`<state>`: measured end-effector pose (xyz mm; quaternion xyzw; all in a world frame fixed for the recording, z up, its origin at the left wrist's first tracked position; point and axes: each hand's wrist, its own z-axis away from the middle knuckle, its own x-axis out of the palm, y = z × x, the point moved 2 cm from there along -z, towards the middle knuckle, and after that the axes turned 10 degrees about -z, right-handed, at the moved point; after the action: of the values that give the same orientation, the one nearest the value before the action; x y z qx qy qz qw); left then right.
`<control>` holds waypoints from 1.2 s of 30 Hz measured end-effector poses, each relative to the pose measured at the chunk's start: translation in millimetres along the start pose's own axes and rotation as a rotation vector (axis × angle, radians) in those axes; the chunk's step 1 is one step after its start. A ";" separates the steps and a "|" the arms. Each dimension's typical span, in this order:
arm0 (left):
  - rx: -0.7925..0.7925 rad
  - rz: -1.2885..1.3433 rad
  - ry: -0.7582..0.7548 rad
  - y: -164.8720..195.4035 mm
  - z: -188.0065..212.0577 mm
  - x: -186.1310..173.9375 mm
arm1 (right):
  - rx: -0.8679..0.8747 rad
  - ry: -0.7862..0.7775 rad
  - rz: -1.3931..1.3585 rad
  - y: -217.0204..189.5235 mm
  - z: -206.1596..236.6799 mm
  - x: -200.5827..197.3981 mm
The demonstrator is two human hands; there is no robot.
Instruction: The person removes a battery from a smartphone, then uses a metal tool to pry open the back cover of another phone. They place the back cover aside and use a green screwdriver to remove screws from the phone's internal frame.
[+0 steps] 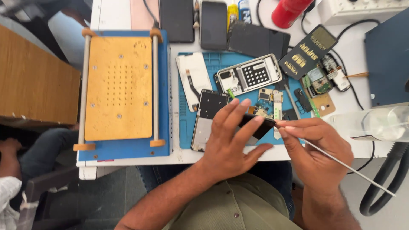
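Observation:
My left hand (232, 138) grips a thin black phone part (260, 124), held edge-on above the front of the blue work mat (187, 127). My right hand (317, 147) pinches a long thin metal tool (353, 170) whose tip meets the right end of that black part. On the mat beyond lie an opened phone frame (249, 76), a white back cover (194, 79), a dark screen assembly (206, 117) partly under my left hand, and small circuit boards (270, 100).
A blue machine with an orange perforated plate (118, 87) fills the table's left. Two dark phones (177, 19) and a red can (289, 10) lie at the back. More boards and a black card (309, 51) sit right. A clear bottle (375, 123) and black hose (383, 183) are at right.

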<state>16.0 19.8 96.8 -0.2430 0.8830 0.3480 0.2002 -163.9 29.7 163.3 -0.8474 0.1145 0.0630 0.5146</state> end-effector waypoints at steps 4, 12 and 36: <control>-0.025 -0.099 0.003 9.8 -3.9 0.8 | 0.032 -0.035 -0.011 -5.5 0.2 -1.2; -0.012 -0.091 -0.025 8.8 -12.9 -9.0 | 0.036 -0.143 -0.062 -4.6 -14.5 0.2; 0.056 -0.056 -0.165 -15.3 -24.0 -41.6 | -0.029 -0.295 -0.057 -13.6 -33.5 21.0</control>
<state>53.6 5.0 126.9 -0.2327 0.8657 0.3363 0.2886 -140.4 3.4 185.7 -0.8391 0.0125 0.1738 0.5153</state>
